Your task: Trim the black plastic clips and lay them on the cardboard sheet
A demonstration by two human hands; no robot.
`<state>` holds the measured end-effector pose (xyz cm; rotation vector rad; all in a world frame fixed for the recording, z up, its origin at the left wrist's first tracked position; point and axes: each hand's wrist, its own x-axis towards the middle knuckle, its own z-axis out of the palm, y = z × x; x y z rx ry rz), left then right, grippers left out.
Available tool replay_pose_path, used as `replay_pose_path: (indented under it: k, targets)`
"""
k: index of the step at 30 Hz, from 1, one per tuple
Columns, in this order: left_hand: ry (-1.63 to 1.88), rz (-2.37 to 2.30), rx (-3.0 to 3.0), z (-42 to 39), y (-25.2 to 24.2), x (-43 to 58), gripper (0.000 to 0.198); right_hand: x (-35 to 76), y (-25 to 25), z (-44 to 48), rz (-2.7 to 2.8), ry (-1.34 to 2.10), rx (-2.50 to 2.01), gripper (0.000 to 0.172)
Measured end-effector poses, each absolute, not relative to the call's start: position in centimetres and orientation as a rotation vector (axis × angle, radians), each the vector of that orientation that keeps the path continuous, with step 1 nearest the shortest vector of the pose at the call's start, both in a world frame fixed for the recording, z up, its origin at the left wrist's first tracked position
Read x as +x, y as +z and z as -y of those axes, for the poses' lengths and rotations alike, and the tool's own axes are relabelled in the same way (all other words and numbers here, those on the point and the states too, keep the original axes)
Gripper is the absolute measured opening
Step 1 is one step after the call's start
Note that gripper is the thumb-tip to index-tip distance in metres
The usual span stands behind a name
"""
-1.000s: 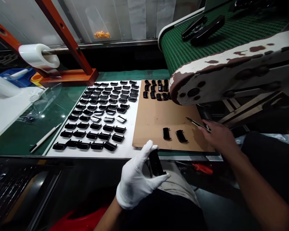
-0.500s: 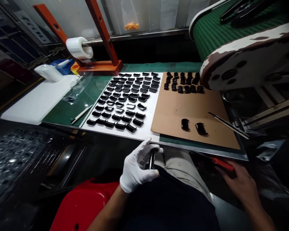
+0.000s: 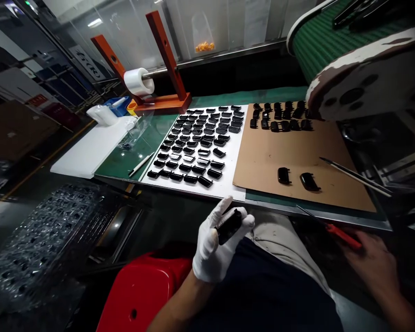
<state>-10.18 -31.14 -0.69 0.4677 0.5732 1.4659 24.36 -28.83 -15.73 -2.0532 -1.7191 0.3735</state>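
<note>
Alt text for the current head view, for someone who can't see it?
A white-gloved left hand holds a black part; the bare right hand holds a red-handled tool. Similar black parts lie on a white sheet and brown cardboard on the green bench ahead.

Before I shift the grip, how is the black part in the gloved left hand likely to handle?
The black part is probably stiff: it shows no bend in the left hand. It may be slippery, since similar parts on the white sheet look glossy. Those on the cardboard have thin tabs, so any here could be fragile.
</note>
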Motion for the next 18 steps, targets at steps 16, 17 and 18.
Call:
replay_pose_path:
  k: [16, 17, 18]
  targets:
    - [0.912, -1.684, 1.259, 31.6, -6.3, -15.6, 0.079, 23.2, -13.0, 35.2, 2.317, 0.674, -1.56, 0.051]
    - [0.746, -1.831, 1.34, 31.5, -7.8, -16.4, 0.076, 22.3, -12.3, 35.6, 2.337, 0.707, -1.564, 0.055]
    - [0.627, -1.923, 1.366, 31.4, -9.3, -17.1, 0.073, 21.1, -11.3, 35.8, 2.346, 0.739, -1.57, 0.055]
